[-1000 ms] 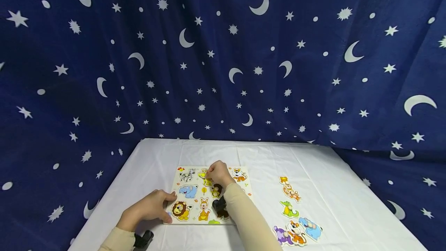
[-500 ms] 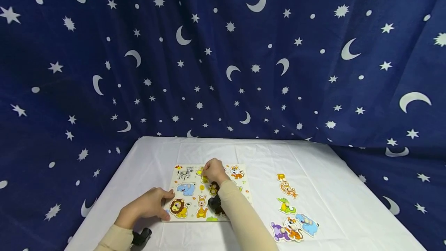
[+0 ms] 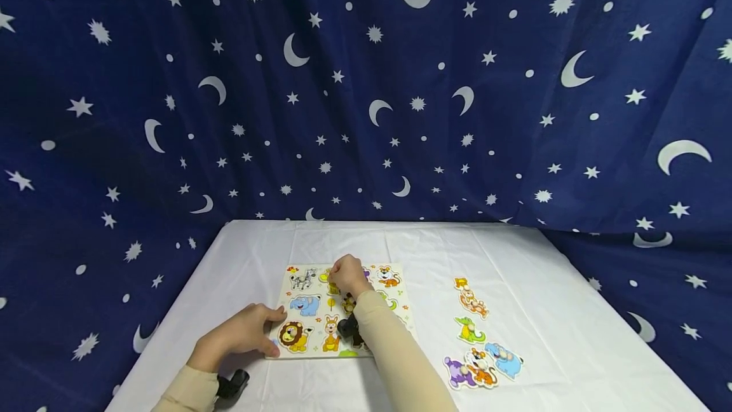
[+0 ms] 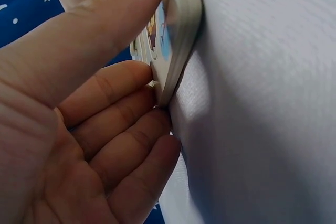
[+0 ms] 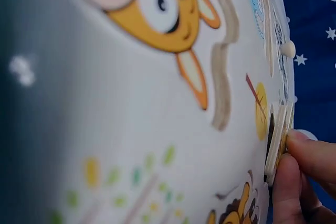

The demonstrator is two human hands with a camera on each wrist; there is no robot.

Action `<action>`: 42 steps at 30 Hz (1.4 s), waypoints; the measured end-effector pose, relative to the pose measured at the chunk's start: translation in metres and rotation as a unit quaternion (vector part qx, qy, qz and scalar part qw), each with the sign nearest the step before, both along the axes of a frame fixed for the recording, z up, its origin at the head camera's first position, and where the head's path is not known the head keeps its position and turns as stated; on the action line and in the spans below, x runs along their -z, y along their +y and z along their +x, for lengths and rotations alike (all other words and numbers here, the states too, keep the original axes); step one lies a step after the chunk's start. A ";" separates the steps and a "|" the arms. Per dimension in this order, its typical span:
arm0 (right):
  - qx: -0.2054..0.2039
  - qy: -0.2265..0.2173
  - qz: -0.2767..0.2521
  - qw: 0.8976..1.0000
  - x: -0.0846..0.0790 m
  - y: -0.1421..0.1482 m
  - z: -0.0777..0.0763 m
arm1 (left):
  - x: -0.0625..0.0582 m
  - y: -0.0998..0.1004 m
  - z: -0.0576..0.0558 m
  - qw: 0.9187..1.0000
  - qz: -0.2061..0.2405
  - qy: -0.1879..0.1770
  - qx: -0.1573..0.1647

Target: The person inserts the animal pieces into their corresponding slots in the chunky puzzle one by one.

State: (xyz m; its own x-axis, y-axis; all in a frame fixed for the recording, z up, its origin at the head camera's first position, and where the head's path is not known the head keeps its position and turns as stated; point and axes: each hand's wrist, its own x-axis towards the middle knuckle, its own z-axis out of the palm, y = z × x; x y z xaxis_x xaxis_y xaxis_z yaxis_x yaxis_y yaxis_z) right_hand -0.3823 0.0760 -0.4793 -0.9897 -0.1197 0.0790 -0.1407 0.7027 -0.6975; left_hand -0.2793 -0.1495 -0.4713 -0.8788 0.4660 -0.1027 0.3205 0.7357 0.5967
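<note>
A wooden puzzle board (image 3: pixel 316 325) with animal pictures lies on the white-covered table. My left hand (image 3: pixel 243 334) holds its near left corner, the thumb at the near edge and the fingers against the left side, as the left wrist view shows. At the board's far row, my right hand (image 3: pixel 347 274) pinches a yellow animal puzzle piece (image 3: pixel 333 288) between thumb and forefinger. In the right wrist view the puzzle piece (image 5: pixel 277 142) stands raised at its slot; whether it is seated cannot be told. My hand covers part of its picture.
Right of the board lie loose pieces: a green crocodile (image 3: pixel 470 330), a purple animal (image 3: pixel 457 372), a tiger (image 3: pixel 481 367), a blue elephant (image 3: pixel 504 361) and an orange animal piece (image 3: pixel 472 303). A starry blue curtain (image 3: pixel 366 94) hangs behind the table.
My right hand has shifted slightly left over the board with the yellow piece, and a purple picture shows beside its wrist. My left hand stays at the corner. The head view has tilted slightly.
</note>
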 end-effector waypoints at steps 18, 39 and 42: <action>-0.007 0.016 0.050 0.999 -0.005 0.004 -0.002 | -0.004 0.002 -0.003 1.000 -0.010 0.007 0.002; -0.063 -0.001 0.018 0.998 -0.019 0.035 0.012 | -0.002 -0.001 -0.001 1.000 -0.009 0.001 -0.008; -0.067 -0.001 0.029 0.997 -0.025 0.046 0.015 | 0.000 0.001 -0.002 1.000 -0.012 -0.002 -0.010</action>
State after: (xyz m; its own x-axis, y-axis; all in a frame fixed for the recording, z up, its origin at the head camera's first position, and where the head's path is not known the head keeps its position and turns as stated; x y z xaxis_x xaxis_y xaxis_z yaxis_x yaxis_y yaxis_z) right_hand -0.3676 0.1215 -0.4539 -0.9648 -0.2546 0.0662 -0.2342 0.7169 -0.6566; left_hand -0.2810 -0.1488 -0.4710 -0.8871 0.4465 -0.1165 0.3045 0.7561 0.5793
